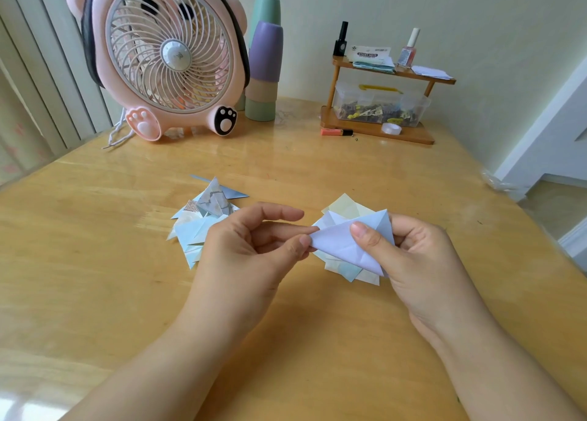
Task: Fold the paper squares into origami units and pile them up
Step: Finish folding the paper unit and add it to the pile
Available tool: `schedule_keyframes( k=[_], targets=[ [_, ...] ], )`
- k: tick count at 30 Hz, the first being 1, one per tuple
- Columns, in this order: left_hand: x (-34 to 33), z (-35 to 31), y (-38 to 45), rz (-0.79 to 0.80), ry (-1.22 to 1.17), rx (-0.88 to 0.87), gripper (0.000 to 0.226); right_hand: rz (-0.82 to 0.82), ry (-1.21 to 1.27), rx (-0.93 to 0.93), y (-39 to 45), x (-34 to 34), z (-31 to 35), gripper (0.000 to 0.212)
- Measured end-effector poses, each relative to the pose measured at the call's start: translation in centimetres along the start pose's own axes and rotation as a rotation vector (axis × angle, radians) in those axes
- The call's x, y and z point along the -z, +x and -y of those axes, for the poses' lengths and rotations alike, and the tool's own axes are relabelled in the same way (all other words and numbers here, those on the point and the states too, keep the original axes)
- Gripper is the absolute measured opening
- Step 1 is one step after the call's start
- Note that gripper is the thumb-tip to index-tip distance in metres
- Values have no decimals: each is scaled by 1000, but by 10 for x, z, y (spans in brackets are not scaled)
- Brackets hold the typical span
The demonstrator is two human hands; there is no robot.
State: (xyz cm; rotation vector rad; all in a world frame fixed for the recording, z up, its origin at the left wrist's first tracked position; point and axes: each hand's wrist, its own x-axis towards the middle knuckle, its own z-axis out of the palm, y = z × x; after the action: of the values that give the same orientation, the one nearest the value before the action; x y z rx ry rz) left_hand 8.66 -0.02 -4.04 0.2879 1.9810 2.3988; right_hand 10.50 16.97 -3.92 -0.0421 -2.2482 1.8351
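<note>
A pale lilac paper [340, 243], partly folded into a triangle, is held above the wooden table [95, 262] between both hands. My left hand [254, 246] pinches its left corner with thumb and fingertips. My right hand [422, 255] grips its right side, thumb pressed on the top face. Under the paper lies a small stack of paper squares [346, 206], cream and light blue. To the left, partly behind my left hand, sits a pile of folded origami units [203, 217] in blue and grey patterns.
A pink bear-shaped fan [168, 58] stands at the back left with stacked pastel cups [263, 71] beside it. A wooden shelf [381, 128] at the back right holds a clear box, nail polish bottles, sticky notes and tape. An orange marker [336, 132] lies before it.
</note>
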Motion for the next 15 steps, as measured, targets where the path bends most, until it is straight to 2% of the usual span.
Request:
schedule_keyframes(
  k=[5,8,12,15],
  targets=[
    [0,0,1,31,-24,24,18,-12,45,26,-1,0,2,26],
    [1,3,2,96,-70,119,32,-20,13,64,-1,0,1,24],
    [1,2,3,124,-119,171,13,-41,23,100,-1,-1,1,24],
    [4,2,5,122,-173,178,9,-56,16,123,-1,-1,2,23]
  ],
)
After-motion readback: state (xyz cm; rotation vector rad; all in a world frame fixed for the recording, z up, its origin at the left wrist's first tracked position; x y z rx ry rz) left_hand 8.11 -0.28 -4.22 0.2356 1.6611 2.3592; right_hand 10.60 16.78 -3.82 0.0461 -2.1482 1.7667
